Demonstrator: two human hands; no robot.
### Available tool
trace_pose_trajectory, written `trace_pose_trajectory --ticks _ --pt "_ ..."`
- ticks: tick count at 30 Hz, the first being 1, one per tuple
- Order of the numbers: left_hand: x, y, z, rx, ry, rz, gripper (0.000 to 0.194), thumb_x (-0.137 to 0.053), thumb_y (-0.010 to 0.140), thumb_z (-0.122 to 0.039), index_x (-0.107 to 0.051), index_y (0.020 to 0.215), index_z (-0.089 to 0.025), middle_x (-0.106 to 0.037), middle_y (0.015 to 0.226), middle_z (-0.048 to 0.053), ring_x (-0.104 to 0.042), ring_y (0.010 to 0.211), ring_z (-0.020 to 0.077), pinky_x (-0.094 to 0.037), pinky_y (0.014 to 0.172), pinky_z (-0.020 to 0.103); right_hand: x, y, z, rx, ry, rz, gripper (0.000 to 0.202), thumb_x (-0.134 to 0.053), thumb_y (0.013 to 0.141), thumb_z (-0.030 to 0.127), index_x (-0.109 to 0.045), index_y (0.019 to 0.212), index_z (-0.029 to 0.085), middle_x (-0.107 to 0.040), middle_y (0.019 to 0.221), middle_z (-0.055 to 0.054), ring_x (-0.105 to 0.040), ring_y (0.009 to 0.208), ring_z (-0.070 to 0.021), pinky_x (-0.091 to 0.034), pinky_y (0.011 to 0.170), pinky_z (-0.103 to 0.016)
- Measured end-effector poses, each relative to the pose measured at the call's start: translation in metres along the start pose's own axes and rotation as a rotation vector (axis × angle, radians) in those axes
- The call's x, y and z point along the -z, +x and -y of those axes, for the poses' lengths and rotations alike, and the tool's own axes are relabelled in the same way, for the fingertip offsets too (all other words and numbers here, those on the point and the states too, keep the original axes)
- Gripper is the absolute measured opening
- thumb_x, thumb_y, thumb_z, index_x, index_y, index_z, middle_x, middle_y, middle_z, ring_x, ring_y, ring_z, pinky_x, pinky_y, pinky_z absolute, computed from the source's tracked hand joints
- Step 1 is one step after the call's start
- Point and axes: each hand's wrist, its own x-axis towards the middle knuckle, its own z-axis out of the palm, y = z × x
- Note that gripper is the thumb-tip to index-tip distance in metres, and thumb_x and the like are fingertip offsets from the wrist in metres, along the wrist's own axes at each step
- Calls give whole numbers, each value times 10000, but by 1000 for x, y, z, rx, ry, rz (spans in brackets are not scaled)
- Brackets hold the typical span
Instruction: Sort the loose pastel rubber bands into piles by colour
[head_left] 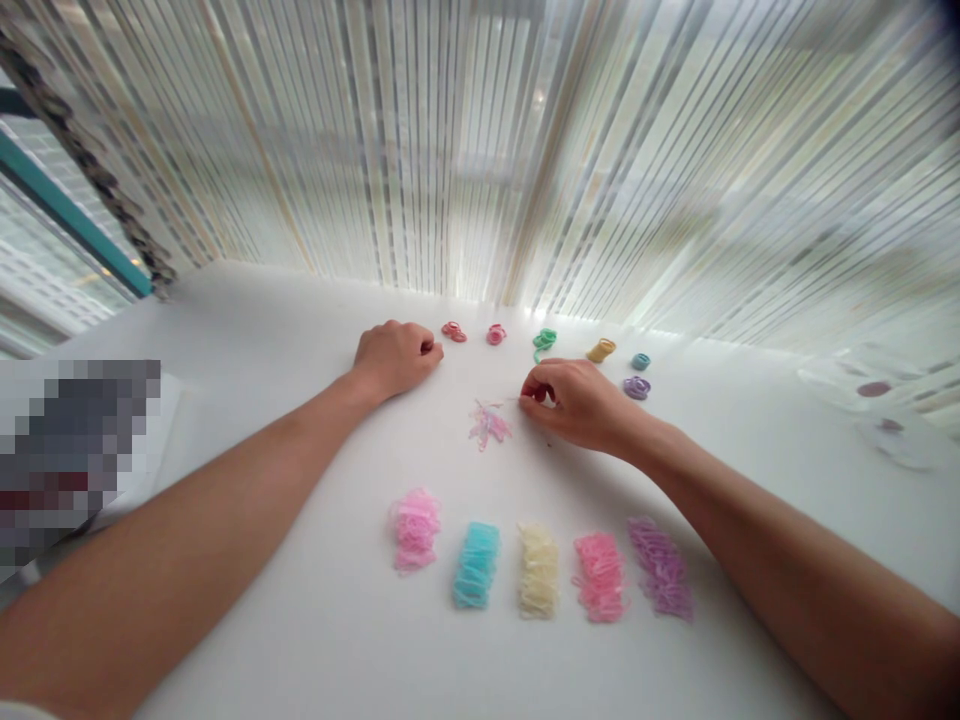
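Observation:
My left hand (397, 358) rests on the white table in a loose fist, beside a small pile of coral-red rings (454, 331); nothing shows in it. My right hand (574, 400) is closed in a pinch, thumb against forefinger. From its fingertips a thin pale strand (513, 400) runs left toward a small cluster of pink and whitish loops (490, 427) lying on the table between both hands. What the strand is made of is too fine to tell. A tiny dark speck (549, 445) lies below the right hand.
Loose bands lie in the foreground: pink (416, 530), turquoise (476, 565), cream (538, 570), coral-pink (600, 577), purple (661, 567). Behind are small coils: pink (496, 334), green (545, 341), yellow (601, 350), teal (640, 361), violet (637, 387). A string curtain (465, 150) hangs behind.

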Motion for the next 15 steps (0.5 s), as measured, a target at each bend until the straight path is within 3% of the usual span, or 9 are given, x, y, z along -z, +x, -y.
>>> trace_pose_trajectory --ticks 15 --pt "-2 0 1 -2 -7 -15 373 -494 933 -458 -662 694 -225 -762 820 107 -677 814 287 -469 749 399 5 1 -3 -136 155 42 95 -716 843 215 -798 842 167 -741 711 -27 -634 640 -155 -470 661 -297"
